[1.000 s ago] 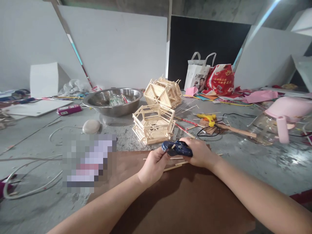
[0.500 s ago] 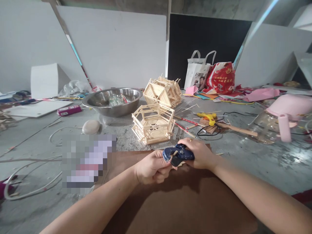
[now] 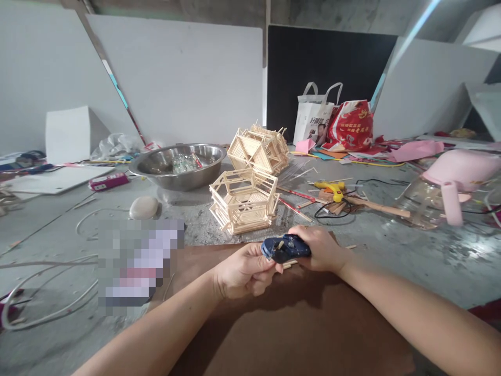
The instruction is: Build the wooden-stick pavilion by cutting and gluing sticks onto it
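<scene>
In the middle of the head view, my right hand is wrapped round a compact dark blue hand tool, whose exact kind I cannot make out. My left hand is closed at the tool's left end, thumb and fingers pinching a thin wooden stick whose short end shows against the tool. Both hands are above a brown board. More pale sticks lie just under the tool. Beyond the hands stands an open frame of stacked wooden sticks, and behind it a fuller stick structure.
A steel basin holding clear pieces is at back left. To the right lie a yellow glue gun with a black cord and a pink-lidded jug. A white puck-like device and cables are at left. Bags stand behind.
The tool has turned slightly in my hands; the black part hanging below it is no longer seen separately. The whole view has shifted a little. Both hands keep their hold.
</scene>
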Demonstrator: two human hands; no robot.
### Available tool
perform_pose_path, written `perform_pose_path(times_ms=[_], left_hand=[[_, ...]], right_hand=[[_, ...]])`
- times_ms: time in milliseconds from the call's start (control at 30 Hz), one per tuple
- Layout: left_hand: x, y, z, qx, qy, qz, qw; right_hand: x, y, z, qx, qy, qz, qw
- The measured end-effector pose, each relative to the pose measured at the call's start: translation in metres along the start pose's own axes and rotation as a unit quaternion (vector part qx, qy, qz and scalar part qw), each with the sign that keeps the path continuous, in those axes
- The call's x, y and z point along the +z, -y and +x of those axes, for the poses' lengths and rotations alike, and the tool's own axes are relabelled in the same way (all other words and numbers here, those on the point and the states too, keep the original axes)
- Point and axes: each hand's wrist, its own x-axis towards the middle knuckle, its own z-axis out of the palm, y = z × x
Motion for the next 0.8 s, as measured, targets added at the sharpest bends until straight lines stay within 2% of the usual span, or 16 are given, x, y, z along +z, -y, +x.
perform_pose_path(times_ms=[100,133,200,267,300,333,400,500,633,700,800], left_hand=[[0.007,-0.001,0.002,0.096,-0.122,0.112,0.981],[0.01,0.0,0.003,0.138,-0.176,0.162,0.961],[0.014,0.003,0.006,0.217,-0.274,0.253,0.902],[0.016,0.006,0.008,0.266,-0.328,0.313,0.85],[0.017,0.007,0.008,0.277,-0.337,0.331,0.837],[0.017,0.007,0.009,0.279,-0.336,0.341,0.833],[0.017,0.007,0.008,0.263,-0.318,0.335,0.847],[0.016,0.004,0.006,0.206,-0.267,0.269,0.902],[0.011,0.002,0.003,0.111,-0.17,0.12,0.972],[0.007,0.002,0.002,0.07,-0.115,0.053,0.99],[-0.001,0.002,0.001,0.01,-0.032,-0.01,0.999]], right_hand=[[0.001,0.0,0.001,0.044,0.004,-0.017,0.999],[0.001,0.0,0.002,0.058,0.002,-0.022,0.998],[0.002,0.001,0.003,0.084,-0.004,-0.029,0.996],[0.003,0.002,0.005,0.098,-0.01,-0.027,0.995],[0.003,0.003,0.005,0.1,-0.012,-0.024,0.995],[0.004,0.003,0.005,0.099,-0.015,-0.02,0.995],[0.003,0.004,0.006,0.093,-0.017,-0.011,0.995],[0.001,0.003,0.006,0.077,-0.012,-0.002,0.997],[-0.001,0.002,0.004,0.041,-0.009,0.014,0.999],[-0.001,0.002,0.003,0.026,-0.011,0.019,0.999],[-0.001,0.001,0.002,0.006,-0.014,0.023,1.0]])
